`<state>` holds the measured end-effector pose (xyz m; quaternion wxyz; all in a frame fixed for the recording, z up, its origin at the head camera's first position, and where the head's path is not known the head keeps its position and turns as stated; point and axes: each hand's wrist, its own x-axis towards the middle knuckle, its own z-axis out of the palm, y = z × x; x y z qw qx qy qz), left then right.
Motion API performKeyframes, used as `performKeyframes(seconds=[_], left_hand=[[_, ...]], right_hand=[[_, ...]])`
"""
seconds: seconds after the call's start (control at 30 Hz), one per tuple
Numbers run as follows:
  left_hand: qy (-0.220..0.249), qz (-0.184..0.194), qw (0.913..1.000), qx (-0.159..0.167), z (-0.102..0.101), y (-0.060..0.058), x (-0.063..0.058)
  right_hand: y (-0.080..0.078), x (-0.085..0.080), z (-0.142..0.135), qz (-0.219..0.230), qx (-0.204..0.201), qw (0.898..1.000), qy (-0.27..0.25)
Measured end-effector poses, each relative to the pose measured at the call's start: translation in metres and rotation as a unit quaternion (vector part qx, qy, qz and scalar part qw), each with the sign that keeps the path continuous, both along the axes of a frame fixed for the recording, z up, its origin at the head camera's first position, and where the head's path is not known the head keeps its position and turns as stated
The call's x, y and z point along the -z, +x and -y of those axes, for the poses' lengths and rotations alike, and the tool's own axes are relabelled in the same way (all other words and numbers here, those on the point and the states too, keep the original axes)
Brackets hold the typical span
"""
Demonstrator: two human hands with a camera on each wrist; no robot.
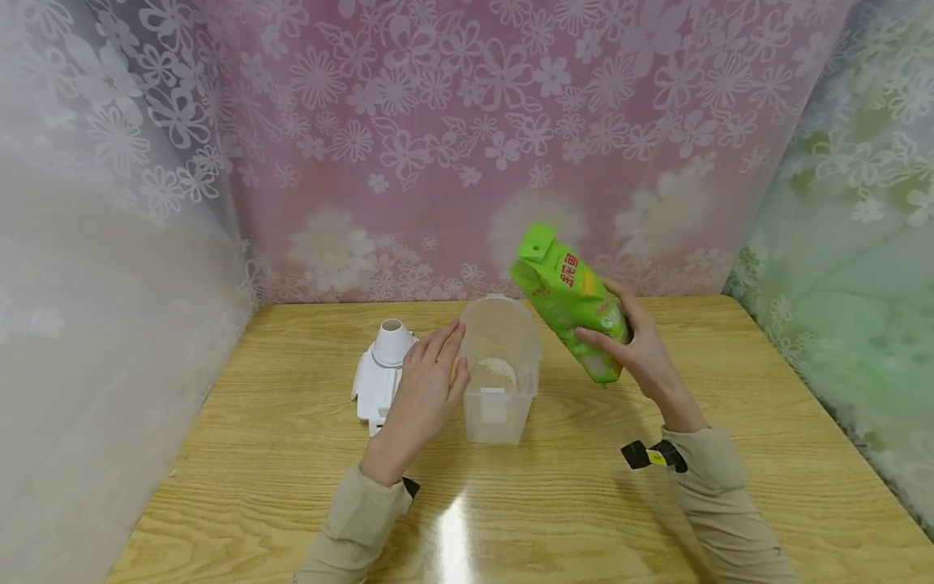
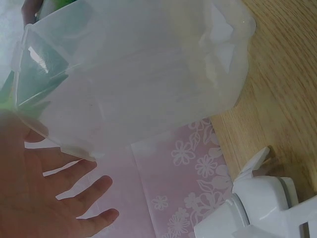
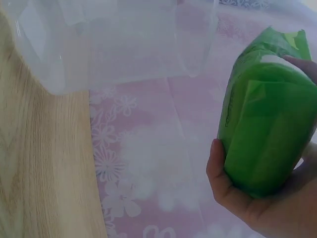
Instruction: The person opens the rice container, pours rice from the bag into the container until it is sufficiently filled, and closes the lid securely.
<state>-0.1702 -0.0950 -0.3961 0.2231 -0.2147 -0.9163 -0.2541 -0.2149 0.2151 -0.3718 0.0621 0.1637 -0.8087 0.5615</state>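
My right hand (image 1: 645, 350) grips a green printed bag (image 1: 565, 300) around its lower part and holds it tilted in the air, right of the clear plastic container (image 1: 503, 418). The bag's top end leans left, toward the container; in the right wrist view the bag's green base (image 3: 262, 134) faces the camera. Some pale grains (image 1: 498, 371) lie inside the upright container. At the container's left rim is my left hand (image 1: 426, 377), its fingers extended. In the left wrist view, the fingers (image 2: 84, 196) are spread and a thumb shows by the rim.
Left of the container, partly behind my left hand, lies a white plastic lid (image 1: 374, 393) with a cone-shaped spout (image 1: 392, 345). The wooden table (image 1: 292, 454) ends at a pink floral curtain (image 1: 438, 162); pale curtains hang at both sides.
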Motion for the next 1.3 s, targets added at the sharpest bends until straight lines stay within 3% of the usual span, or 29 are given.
performKeyframes(seconds=[0.27, 0.63, 0.9, 1.3], left_hand=[[0.001, -0.004, 1.0000, 0.001, 0.000, -0.001, 0.001], [0.002, -0.009, 1.0000, -0.001, 0.000, -0.003, 0.001], [0.002, 0.000, 1.0000, -0.003, 0.000, -0.002, -0.001], [0.004, 0.001, 1.0000, -0.001, 0.000, -0.003, 0.000]], right_hand=[[-0.001, 0.000, -0.001, 0.019, -0.009, 0.999, 0.043], [0.004, -0.009, -0.004, 0.003, -0.004, 0.993, 0.120], [0.006, -0.014, 0.000, -0.046, 0.023, 0.984, 0.172], [0.008, -0.016, 0.006, -0.092, 0.062, 0.974, 0.200]])
